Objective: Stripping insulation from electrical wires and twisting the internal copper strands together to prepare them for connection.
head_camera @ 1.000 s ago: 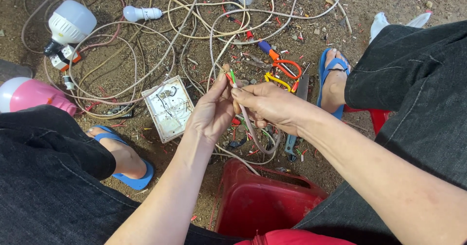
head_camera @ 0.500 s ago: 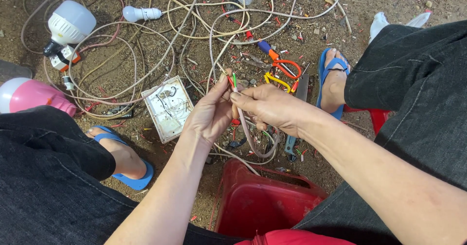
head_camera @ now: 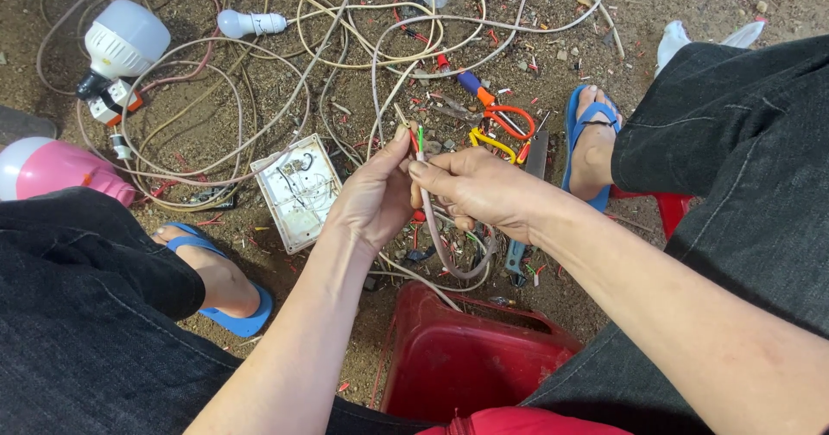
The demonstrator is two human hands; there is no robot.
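Observation:
My left hand (head_camera: 373, 195) and my right hand (head_camera: 477, 191) meet over the dirt ground and both pinch the end of a pale sheathed cable (head_camera: 439, 245). Thin coloured wire cores, a green one clearest, stick up from the cable end (head_camera: 420, 138) between my fingertips. The cable loops down under my right hand toward the red stool. A white open switch box (head_camera: 297, 190) lies just left of my left hand.
Tangled pale cables (head_camera: 363, 38) cover the ground ahead. A big white bulb (head_camera: 125, 42), a smaller bulb (head_camera: 250, 24), orange-handled pliers (head_camera: 501, 117) and a pink round object (head_camera: 47, 169) lie around. My feet in blue sandals (head_camera: 233, 310) flank a red stool (head_camera: 466, 361).
Both hands keep hold of the cable end, and my right fingers have shifted slightly along the wire cores. Nothing else has moved.

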